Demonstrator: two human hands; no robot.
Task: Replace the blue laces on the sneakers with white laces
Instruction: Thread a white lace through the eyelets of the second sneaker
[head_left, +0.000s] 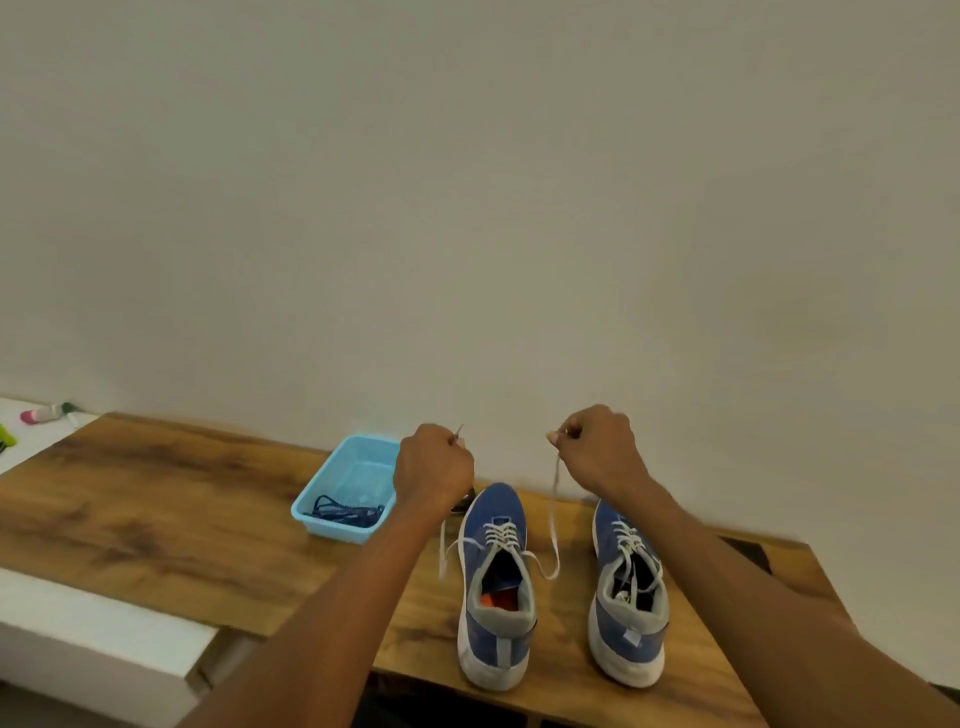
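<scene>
1. One wooden bench (156, 519) carries everything I see.
2. Two blue sneakers stand side by side on it, toes toward the wall: the left sneaker (496, 587) and the right sneaker (628, 592), both already threaded with white.
3. Beside them, a light blue tray (358, 462) holds the removed blue laces (343, 512).
4. My left hand (434, 467) and right hand (597, 449) are raised above the left sneaker, fingers pinched on the two ends of its white lace (555, 525).
5. That lace looks soft, light and limp; I judge the stiff tips the best hold, pulling evenly so the light shoe does not lift.
</scene>
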